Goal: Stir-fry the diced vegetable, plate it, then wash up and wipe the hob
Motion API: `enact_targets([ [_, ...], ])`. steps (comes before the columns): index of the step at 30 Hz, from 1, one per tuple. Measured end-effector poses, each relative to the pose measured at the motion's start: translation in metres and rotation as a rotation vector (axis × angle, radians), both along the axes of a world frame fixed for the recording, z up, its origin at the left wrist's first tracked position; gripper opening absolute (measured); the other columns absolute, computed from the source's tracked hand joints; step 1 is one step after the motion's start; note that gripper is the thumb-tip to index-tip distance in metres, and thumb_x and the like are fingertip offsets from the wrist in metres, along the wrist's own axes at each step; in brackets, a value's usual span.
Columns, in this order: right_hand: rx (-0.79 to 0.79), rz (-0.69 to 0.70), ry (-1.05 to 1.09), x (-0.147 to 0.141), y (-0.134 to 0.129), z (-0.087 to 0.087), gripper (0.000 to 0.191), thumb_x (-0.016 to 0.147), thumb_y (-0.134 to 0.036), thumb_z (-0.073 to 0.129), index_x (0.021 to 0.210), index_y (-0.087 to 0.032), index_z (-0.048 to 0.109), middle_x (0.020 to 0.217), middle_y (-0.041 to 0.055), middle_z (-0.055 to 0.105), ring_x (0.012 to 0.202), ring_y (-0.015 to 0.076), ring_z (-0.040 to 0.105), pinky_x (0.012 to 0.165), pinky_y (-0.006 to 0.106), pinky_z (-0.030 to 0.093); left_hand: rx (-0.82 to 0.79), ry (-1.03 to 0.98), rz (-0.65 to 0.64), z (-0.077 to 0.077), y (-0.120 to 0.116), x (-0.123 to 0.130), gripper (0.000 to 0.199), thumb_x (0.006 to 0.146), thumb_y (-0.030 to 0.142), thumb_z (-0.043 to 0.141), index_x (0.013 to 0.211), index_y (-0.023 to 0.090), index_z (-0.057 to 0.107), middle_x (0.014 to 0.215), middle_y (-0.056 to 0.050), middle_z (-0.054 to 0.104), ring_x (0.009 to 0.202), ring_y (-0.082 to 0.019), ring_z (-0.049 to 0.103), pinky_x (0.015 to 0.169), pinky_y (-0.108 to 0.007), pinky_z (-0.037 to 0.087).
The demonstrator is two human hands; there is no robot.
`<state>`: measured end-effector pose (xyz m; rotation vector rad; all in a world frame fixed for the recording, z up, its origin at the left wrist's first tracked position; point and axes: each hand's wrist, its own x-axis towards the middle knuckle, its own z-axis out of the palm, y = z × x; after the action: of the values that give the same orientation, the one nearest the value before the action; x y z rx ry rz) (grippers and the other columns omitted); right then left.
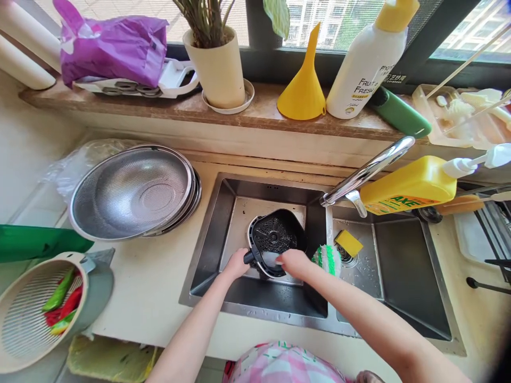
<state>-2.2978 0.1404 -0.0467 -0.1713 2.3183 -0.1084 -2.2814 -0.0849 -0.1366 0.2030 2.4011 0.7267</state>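
Observation:
A black air fryer basket point(279, 229) with a perforated bottom sits tilted inside the left sink bowl point(255, 303), wet with droplets. My left hand point(238, 263) is closed around the basket's short black handle point(250, 257). Reaching into the basket at its near side, my right hand point(294, 263) pinches a small pale grey-white pad point(270, 259), pressed to the inner wall. The pad's exact kind is unclear. Right of that hand, a green-and-white striped scrubber point(328, 259) lies on the divider between the bowls.
A yellow sponge point(348, 243) rests by the drain in the right bowl. The chrome faucet point(367, 170) and a yellow detergent bottle point(409, 184) stand behind. Stacked metal colanders point(133, 194) occupy the left counter, near a strainer basket point(24, 330) of peppers. The sill holds a yellow funnel point(304, 93).

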Motion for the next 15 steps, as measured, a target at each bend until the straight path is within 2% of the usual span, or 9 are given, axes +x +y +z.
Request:
enact_targets([
  [2, -0.019, 0.003, 0.024, -0.004, -0.009, -0.002, 0.033, 0.089, -0.017, 0.048, 0.116, -0.027, 0.065, 0.104, 0.0102, 0.070, 0.096, 0.0221, 0.067, 0.080, 0.030, 0.050, 0.001, 0.001, -0.004, 0.001, 0.001, 0.000, 0.025, 0.064, -0.002, 0.055, 0.081, 0.015, 0.062, 0.086, -0.004, 0.063, 0.086, -0.019, 0.060, 0.075, -0.026, 0.043],
  [4, 0.039, -0.046, 0.059, -0.011, -0.010, -0.004, 0.043, 0.093, -0.013, 0.036, 0.130, -0.022, 0.054, 0.114, 0.0178, 0.065, 0.098, 0.0255, 0.066, 0.078, 0.036, 0.051, -0.002, 0.002, -0.006, 0.002, 0.001, 0.000, 0.025, 0.064, -0.002, 0.055, 0.081, 0.015, 0.062, 0.086, -0.005, 0.064, 0.086, -0.020, 0.060, 0.075, -0.026, 0.043],
  [5, 0.077, -0.073, 0.064, -0.013, -0.007, -0.004, 0.044, 0.093, -0.011, 0.033, 0.132, -0.017, 0.052, 0.115, 0.0222, 0.063, 0.100, 0.0278, 0.065, 0.078, 0.038, 0.051, -0.006, 0.002, -0.003, 0.002, 0.001, 0.001, 0.025, 0.065, -0.002, 0.055, 0.082, 0.015, 0.062, 0.087, -0.005, 0.064, 0.086, -0.020, 0.060, 0.075, -0.027, 0.043],
  [7, 0.130, -0.105, 0.034, -0.010, -0.002, -0.005, 0.041, 0.091, -0.011, 0.035, 0.125, -0.010, 0.058, 0.111, 0.0269, 0.064, 0.100, 0.0309, 0.065, 0.078, 0.041, 0.051, -0.013, -0.002, 0.004, 0.001, 0.002, 0.001, 0.025, 0.065, -0.001, 0.056, 0.083, 0.015, 0.063, 0.087, -0.006, 0.064, 0.087, -0.021, 0.060, 0.076, -0.027, 0.043],
  [11, 0.069, -0.063, -0.084, 0.008, -0.006, -0.004, 0.028, 0.083, -0.015, 0.053, 0.104, -0.017, 0.071, 0.101, 0.0166, 0.071, 0.095, 0.0256, 0.068, 0.077, 0.032, 0.051, -0.006, -0.008, 0.003, 0.000, 0.004, 0.001, 0.024, 0.065, 0.000, 0.056, 0.082, 0.015, 0.063, 0.088, -0.006, 0.064, 0.088, -0.021, 0.060, 0.076, -0.027, 0.043],
  [13, 0.028, -0.039, -0.091, 0.011, -0.010, -0.004, 0.029, 0.083, -0.016, 0.054, 0.104, -0.022, 0.072, 0.103, 0.0120, 0.072, 0.097, 0.0233, 0.067, 0.078, 0.028, 0.051, -0.001, -0.014, -0.004, 0.001, 0.004, 0.001, 0.024, 0.064, -0.001, 0.056, 0.079, 0.015, 0.063, 0.087, -0.005, 0.064, 0.087, -0.021, 0.060, 0.076, -0.027, 0.042],
  [15, 0.040, -0.038, -0.069, 0.010, -0.008, -0.003, 0.033, 0.085, -0.015, 0.049, 0.111, -0.022, 0.069, 0.107, 0.0126, 0.071, 0.100, 0.0241, 0.066, 0.080, 0.030, 0.051, 0.001, -0.021, -0.003, 0.003, 0.004, 0.001, 0.024, 0.064, -0.002, 0.055, 0.079, 0.015, 0.063, 0.086, -0.005, 0.064, 0.086, -0.021, 0.060, 0.075, -0.027, 0.042],
])
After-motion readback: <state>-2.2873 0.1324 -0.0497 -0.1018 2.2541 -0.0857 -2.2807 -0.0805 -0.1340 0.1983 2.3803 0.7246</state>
